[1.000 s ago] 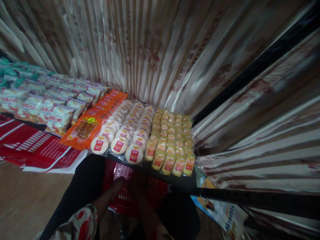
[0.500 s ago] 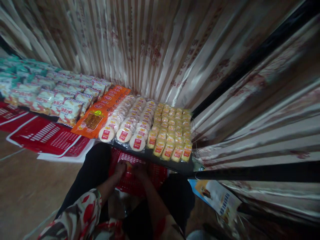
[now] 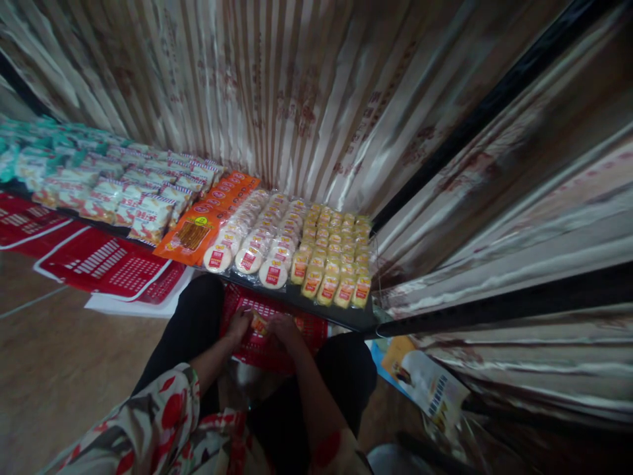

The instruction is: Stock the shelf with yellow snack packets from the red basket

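Over a red plastic basket (image 3: 267, 355) between my knees, both hands are close together. My left hand (image 3: 240, 324) is closed on the left end of a small orange-and-yellow wrapped snack (image 3: 259, 324). My right hand (image 3: 283, 328) has its fingers curled at the snack's right end. Part of the snack is hidden by the fingers. Just beyond the basket, a dark shelf (image 3: 297, 298) carries rows of yellow wrapped cakes (image 3: 336, 264) and round white packaged crackers (image 3: 271, 274).
Left of the crackers lie an orange snack bag (image 3: 208, 218) and many white snack packets (image 3: 151, 218). Red baskets (image 3: 106, 264) stand below the shelf edge. A pleated curtain (image 3: 277, 86) and black poles (image 3: 459, 132) stand behind. A blue-and-white printed bag (image 3: 425, 379) is at the lower right.
The view has shifted slightly, with the shelf goods on the left now further right. Both hands stay together over the basket, and more of the wrapped snack shows between them.
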A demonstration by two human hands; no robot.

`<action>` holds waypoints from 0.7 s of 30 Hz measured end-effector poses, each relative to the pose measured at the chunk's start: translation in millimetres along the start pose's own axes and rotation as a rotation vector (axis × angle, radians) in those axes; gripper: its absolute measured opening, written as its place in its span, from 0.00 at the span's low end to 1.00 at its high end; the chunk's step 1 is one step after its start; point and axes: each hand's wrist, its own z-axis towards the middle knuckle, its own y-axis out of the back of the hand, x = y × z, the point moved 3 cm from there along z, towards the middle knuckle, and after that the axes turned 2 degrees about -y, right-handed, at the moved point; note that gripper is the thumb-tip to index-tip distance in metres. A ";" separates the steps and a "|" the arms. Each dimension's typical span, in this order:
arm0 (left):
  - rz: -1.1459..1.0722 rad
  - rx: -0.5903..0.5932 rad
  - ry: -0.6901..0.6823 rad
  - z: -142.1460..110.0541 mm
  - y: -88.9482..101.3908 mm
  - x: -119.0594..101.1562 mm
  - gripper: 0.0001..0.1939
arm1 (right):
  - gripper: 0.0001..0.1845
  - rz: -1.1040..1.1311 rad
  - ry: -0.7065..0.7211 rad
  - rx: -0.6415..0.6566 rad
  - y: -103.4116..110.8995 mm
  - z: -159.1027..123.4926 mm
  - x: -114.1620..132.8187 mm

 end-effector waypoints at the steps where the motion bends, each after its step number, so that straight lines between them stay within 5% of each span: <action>1: -0.027 0.012 -0.009 -2.6 0.4 -3.1 0.13 | 0.02 0.040 -0.008 -0.011 1.0 -2.3 0.0; 10: -0.169 0.084 -0.021 -23.1 4.7 -19.0 0.03 | 0.07 0.238 -0.099 -0.066 4.9 -23.2 6.9; 21: -0.230 0.115 0.003 -39.2 8.0 -27.5 0.01 | 0.01 0.189 -0.095 -0.099 0.6 -29.5 8.7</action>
